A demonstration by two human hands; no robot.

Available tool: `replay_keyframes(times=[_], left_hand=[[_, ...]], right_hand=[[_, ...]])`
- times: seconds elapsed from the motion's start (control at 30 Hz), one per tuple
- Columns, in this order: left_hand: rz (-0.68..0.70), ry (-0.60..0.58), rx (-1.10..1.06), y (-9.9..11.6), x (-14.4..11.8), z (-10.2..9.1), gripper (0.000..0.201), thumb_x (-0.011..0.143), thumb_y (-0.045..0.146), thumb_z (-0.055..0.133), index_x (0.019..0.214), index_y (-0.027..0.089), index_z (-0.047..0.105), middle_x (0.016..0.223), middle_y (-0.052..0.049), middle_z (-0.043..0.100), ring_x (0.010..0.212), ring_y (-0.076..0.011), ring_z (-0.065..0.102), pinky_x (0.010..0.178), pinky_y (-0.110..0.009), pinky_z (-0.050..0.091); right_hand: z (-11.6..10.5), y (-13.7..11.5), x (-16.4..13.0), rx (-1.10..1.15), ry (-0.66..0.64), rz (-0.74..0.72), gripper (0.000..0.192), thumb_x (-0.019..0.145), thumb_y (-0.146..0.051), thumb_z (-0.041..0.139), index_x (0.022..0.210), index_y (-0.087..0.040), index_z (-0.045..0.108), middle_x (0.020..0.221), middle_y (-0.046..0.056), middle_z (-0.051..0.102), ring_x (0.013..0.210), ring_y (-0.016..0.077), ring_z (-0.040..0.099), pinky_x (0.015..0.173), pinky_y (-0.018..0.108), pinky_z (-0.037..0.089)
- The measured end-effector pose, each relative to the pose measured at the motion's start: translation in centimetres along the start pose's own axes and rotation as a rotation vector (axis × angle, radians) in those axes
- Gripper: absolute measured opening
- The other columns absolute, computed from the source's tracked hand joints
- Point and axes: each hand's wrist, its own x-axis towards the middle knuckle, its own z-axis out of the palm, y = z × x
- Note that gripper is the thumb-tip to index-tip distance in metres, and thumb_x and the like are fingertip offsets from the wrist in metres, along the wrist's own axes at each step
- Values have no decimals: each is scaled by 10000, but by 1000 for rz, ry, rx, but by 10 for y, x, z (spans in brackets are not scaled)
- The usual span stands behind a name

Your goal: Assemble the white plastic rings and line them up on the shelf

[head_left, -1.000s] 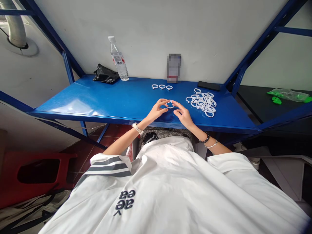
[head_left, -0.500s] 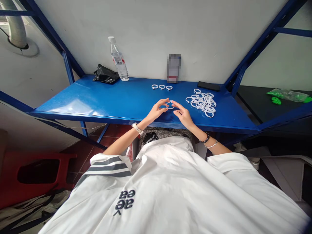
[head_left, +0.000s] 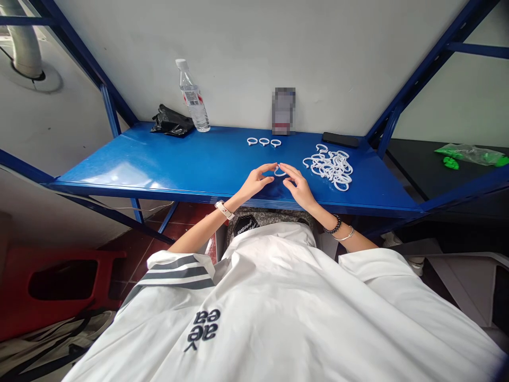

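A single white plastic ring [head_left: 280, 173] is between my two hands, just above or on the blue table. My left hand [head_left: 256, 182] has its fingertips on the far left part of this ring. From the other side, the fingers of my right hand [head_left: 297, 187] touch its far right part. Both thumbs point inward, and the fingers partly cover the ring. To the right of my hands lies a tangled pile of similar white rings [head_left: 332, 168]. Three more, including a ring [head_left: 264, 142] in the middle, form a row farther back.
The blue table [head_left: 191, 164] meets a wall behind. Along the back are a black plastic bag [head_left: 172, 122], a water bottle [head_left: 194, 103], a pixelated upright object [head_left: 283, 111] and a black phone [head_left: 340, 140]. Blue frame posts [head_left: 385, 130] rise at the sides; a red stool [head_left: 103, 281] is lower left.
The fingertips of both hands have drawn closer together at the far side of the ring. The row of three and the pile look the same.
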Motion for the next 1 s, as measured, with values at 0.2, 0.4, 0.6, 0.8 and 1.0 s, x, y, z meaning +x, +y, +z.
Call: replay_keyframes(times=[0.2, 0.4, 0.6, 0.8, 1.0], left_hand=[[0, 0, 7, 0, -1, 0, 468, 871, 249, 579, 1333, 182, 583, 1355, -115, 601, 1255, -271, 560, 993, -380, 506], [45, -6, 41, -11, 1, 0, 493, 882, 357, 615, 1337, 181, 548, 1305, -135, 605, 1206, -266, 577, 943, -363, 523], [10, -36, -35, -10, 1, 2, 529, 896, 419, 614, 1340, 146, 527, 1159, -130, 660, 1048, -231, 643, 859, -324, 539], [-14, -32, -61, -5, 0, 2, 429, 923, 342, 546, 1307, 150, 538, 941, -72, 680, 844, -172, 659, 736, -279, 526], [-14, -81, -110, 0, 0, 4, 444, 886, 329, 567, 1282, 127, 547, 810, -39, 659, 749, -161, 639, 714, -293, 516]], right_hand=[[1, 2, 1, 24, 4, 7, 494, 880, -219, 488, 1345, -326, 618, 1477, 16, 521, 1388, 254, 449, 1019, 426, 528], [2, 3, 1, 52, -23, -4, 467, 895, -254, 501, 1343, -302, 622, 1502, 48, 492, 1376, 278, 470, 1020, 427, 524], [2, 5, 1, 56, -52, -7, 440, 888, -262, 513, 1310, -275, 641, 1470, 71, 523, 1322, 276, 526, 1011, 418, 525], [3, 4, 1, 36, -35, 3, 348, 872, -244, 523, 1177, -248, 689, 1258, 85, 656, 1136, 256, 629, 904, 401, 561], [3, 0, 1, 12, -44, 31, 302, 883, -277, 523, 1128, -218, 689, 1140, 91, 703, 986, 245, 669, 825, 392, 564]])
